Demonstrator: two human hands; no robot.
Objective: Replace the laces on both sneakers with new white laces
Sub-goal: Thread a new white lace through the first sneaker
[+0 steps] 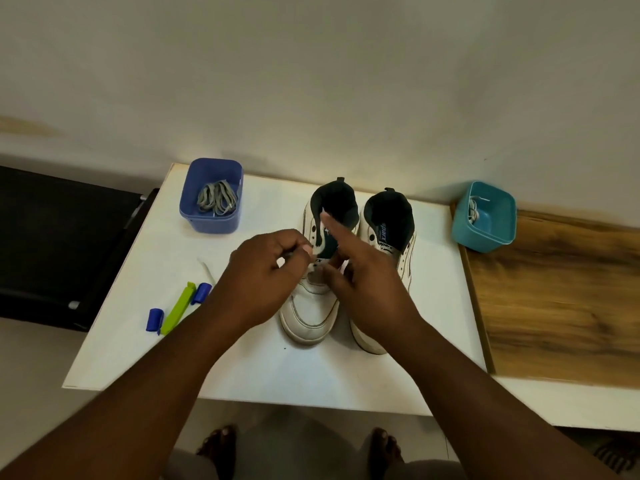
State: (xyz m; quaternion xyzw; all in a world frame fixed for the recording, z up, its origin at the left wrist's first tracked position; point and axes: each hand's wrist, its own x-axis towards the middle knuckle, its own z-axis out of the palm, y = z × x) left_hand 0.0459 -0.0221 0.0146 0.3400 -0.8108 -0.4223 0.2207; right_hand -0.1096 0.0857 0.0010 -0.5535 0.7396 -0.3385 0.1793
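Pinching lace (207, 271), left hand (266, 275) over left sneaker (310, 317); table edge (242, 398) near

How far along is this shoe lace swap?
Old grey laces already lie in the blue tub. In hand: the left hand pinches a white lace at the left sneaker, and the right hand steadies it. Left: the right sneaker shows no lace; another lace waits in the teal tub.

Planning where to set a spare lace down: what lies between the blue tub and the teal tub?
In the head view, the two sneakers stand between the blue tub and the teal tub, heels toward the wall.
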